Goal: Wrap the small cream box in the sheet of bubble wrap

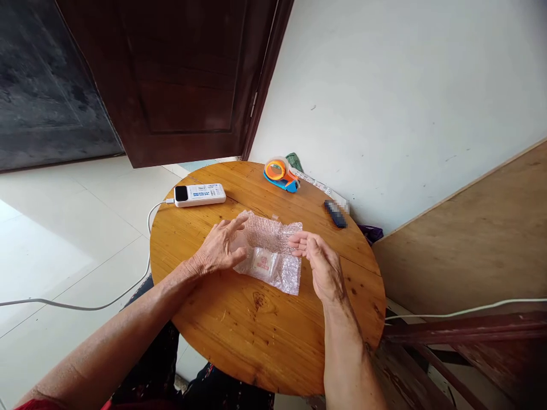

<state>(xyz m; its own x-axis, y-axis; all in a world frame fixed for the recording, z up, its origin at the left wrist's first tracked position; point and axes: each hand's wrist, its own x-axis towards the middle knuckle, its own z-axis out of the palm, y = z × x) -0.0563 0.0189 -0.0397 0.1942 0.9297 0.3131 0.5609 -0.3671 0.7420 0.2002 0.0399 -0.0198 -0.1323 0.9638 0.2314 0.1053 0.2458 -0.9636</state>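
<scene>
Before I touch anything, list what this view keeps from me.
All in the head view:
Bubble wrap: part of its left edge, covered by the left grip.
Small packet: its red print, too small and blurred.
Dark object on the wooden table: its upper part, pixelated.
White cable: far end, cut off by the left picture edge.

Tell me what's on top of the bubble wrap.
A small pale packet with red print shows on the near half of the bubble wrap. The left hand blocks part of the left end and the right hand part of the right edge; what's there can't be seen.
</scene>
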